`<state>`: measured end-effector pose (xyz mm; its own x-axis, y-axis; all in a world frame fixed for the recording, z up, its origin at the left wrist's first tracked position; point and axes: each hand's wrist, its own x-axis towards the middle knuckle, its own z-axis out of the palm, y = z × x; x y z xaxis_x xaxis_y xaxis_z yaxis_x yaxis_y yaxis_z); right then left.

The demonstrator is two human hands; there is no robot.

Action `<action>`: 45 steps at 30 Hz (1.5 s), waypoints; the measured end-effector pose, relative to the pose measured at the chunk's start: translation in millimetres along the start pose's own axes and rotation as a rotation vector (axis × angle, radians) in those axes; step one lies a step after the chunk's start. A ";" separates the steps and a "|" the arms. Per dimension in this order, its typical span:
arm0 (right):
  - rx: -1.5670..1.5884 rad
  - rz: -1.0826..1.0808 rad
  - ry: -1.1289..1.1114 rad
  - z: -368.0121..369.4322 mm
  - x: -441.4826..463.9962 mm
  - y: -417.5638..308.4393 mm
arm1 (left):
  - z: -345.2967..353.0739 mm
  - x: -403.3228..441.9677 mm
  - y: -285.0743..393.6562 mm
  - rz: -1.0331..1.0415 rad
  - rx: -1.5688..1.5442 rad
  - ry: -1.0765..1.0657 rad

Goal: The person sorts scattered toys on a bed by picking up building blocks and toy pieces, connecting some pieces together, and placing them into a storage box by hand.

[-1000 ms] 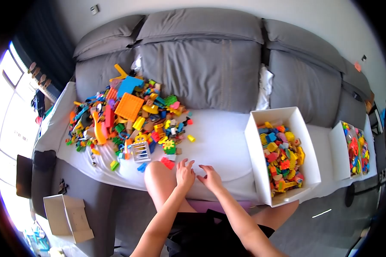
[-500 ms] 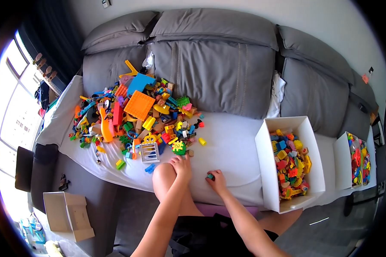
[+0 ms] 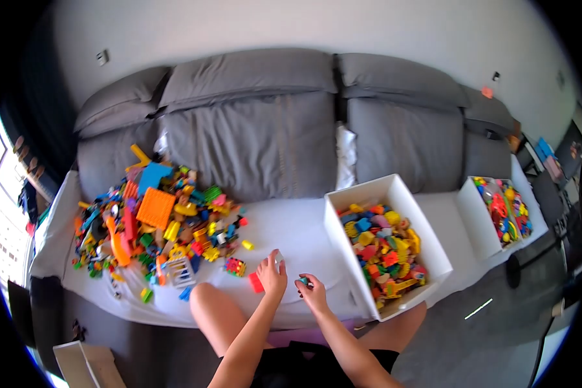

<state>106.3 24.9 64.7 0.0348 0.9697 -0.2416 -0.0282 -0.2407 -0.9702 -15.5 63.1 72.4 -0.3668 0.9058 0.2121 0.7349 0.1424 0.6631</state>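
My left hand (image 3: pixel 271 278) is raised over the white sheet (image 3: pixel 284 223), its fingers stretched and thumb apart. A pale patch shows between finger and thumb; I cannot tell whether it is a piece or the sheet. Beside that hand lies a red block (image 3: pixel 257 282), partly hidden by it. Left of it is a small red, yellow and green puzzle cube (image 3: pixel 235 266). My right hand (image 3: pixel 313 296) has its fingers closed round a small dark teal block (image 3: pixel 302 280), mostly covered by the fingertips. A yellow block (image 3: pixel 247 245) rests on the sheet farther back.
A big heap of toy pieces, with an orange plate (image 3: pixel 155 207) on top, spreads over the sofa's left side. A white box (image 3: pixel 438 255) of toys stands at my right. Another toy-filled box (image 3: pixel 478 226) is farther right. A cardboard box (image 3: pixel 77 362) sits lower left.
My view has turned right. My left hand has left the puzzle cube, which now shows other colours. A red block now shows beside that hand. My right hand still holds the teal block, nearer the left.
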 end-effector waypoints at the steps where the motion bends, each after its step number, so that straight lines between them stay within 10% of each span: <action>1: 0.041 -0.046 0.026 -9.6 -0.7 -16.2 | 9.0 5.1 18.1 0.015 -0.167 0.015; 10: 0.038 -0.583 0.675 -75.8 11.2 -114.0 | 12.4 26.0 181.0 0.406 -0.868 -0.311; 22: -0.773 -0.424 -0.189 46.9 50.3 -18.1 | -46.4 33.6 -57.5 0.213 0.149 0.032; 29: -1.204 -0.526 -0.265 105.2 70.1 21.5 | -55.1 34.1 -119.3 -0.084 0.077 -0.232; 36: -0.731 -0.445 -0.092 52.6 59.3 41.1 | 2.3 34.2 -159.1 -0.416 -0.509 0.059; 40: 0.038 0.343 -0.147 16.9 43.8 20.1 | -24.2 46.3 -103.0 -0.756 -0.796 0.031; 45: 0.174 0.068 -0.015 -12.7 20.4 -39.1 | 8.7 51.2 4.9 -0.629 -1.050 -0.135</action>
<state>120.9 53.5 97.5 0.0120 0.9523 -0.3051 -0.2026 -0.2964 -0.9333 -25.7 113.6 80.2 -0.3836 0.8384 -0.3872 -0.3862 0.2352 0.8919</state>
